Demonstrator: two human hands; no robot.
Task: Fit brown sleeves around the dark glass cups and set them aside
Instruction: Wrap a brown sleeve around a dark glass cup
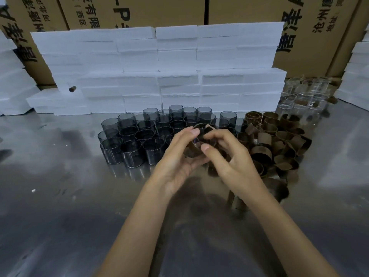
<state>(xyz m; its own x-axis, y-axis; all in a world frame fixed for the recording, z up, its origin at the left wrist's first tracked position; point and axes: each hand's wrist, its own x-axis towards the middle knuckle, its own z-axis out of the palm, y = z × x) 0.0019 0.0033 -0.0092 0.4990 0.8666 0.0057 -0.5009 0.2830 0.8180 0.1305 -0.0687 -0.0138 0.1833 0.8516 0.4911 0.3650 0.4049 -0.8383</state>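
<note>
Two hands, left hand (pixel 175 156) and right hand (pixel 229 156), both gripping one sleeved dark cup (pixel 196 144) before some thirty bare cups (pixel 139 134).

We read black Chinese print, turned sideways or upside down, on the cardboard boxes (pixel 311 27) behind the white foam blocks (pixel 159 66): "沧州" and "地址" at right, "有限" and "西区" at left, a large "P" at top centre.

Head camera looks forward and down, close over the table (pixel 60 216).
</note>
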